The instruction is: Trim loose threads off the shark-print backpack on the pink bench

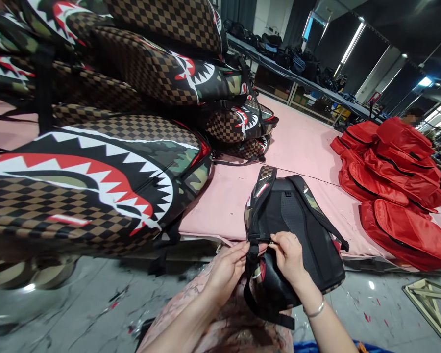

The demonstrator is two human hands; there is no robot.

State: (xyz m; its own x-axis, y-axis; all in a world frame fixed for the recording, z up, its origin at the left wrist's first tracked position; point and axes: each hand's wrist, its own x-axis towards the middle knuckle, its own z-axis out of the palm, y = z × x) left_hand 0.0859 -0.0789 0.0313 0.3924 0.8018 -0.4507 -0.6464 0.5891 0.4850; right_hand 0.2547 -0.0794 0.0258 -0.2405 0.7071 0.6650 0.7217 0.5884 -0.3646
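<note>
A small backpack (297, 225) lies back side up over the near edge of the pink table, its black padded panel and two shoulder straps showing. My left hand (226, 269) pinches the left shoulder strap (255, 245) from its outer side, close to a dark adjuster. On the inner side of that strap, my right hand (288, 252), with a bracelet at its wrist, has thumb and fingers closed on the adjuster part. Its exact shape is partly hidden by the fingers. Below the hands, a loose black webbing end (282, 319) hangs down.
Several checkered shark-mouth backpacks (143, 73) are piled at the left, with a large one (106, 181) near me. Red bags (397, 176) form a heap at the right of the pink table (297, 142). A metal frame (429, 306) stands on the floor at right.
</note>
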